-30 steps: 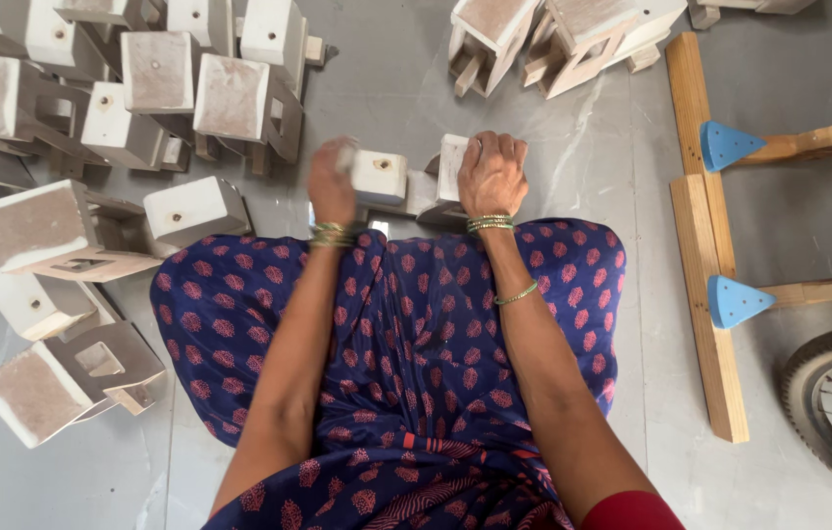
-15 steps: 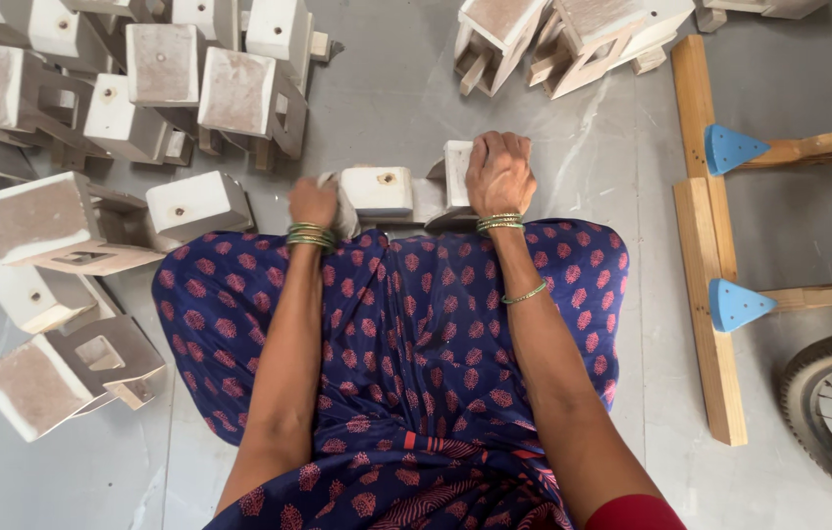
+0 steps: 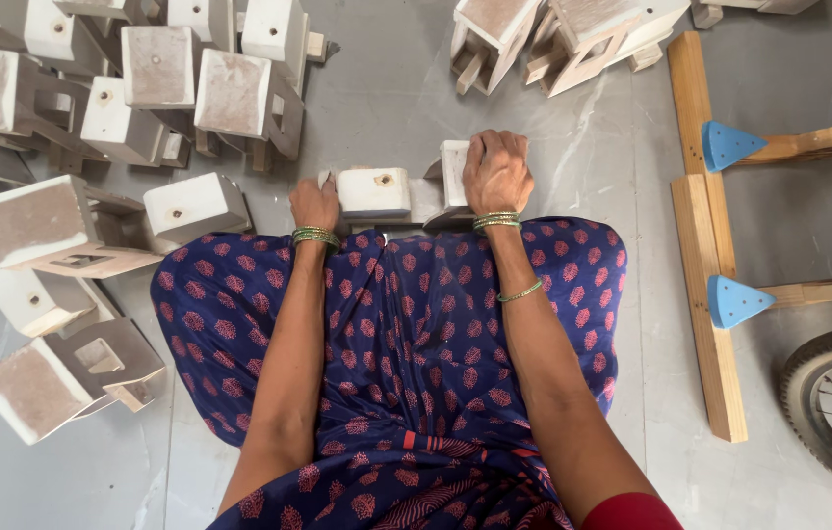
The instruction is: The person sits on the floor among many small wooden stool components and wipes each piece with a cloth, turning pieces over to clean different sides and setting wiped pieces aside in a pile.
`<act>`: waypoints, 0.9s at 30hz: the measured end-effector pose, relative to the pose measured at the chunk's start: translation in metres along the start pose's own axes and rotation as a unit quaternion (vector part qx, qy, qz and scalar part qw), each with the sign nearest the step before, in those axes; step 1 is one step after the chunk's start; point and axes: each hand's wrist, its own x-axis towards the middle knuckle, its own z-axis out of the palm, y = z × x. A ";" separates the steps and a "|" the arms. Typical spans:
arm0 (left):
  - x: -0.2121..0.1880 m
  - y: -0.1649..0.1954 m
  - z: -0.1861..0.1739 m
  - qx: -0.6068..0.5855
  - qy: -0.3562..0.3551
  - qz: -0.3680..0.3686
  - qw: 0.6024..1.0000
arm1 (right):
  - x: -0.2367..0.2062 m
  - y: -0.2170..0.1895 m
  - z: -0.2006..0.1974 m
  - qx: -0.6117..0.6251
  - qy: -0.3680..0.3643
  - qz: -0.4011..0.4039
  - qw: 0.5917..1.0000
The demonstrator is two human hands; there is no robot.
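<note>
view: head, single | faces: straight down over blue patterned lap (image 3: pixel 416 353) | range: close, arm's length | grey floor (image 3: pixel 387 88) beyond lap, toward frame top

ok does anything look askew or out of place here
The white blocks on the left lie tumbled at all angles, some tipped on edge, not stacked. The block between the left hand and right hand sits level. Nothing looks broken.

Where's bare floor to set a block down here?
Bare floor runs between the left block pile and the top-right blocks; another strip lies between the right hand and the wooden frame. Crowded all down the left.
</note>
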 end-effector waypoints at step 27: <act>0.004 0.002 -0.001 0.023 -0.119 -0.123 0.985 | 0.000 0.000 0.000 -0.004 0.000 0.020 1.000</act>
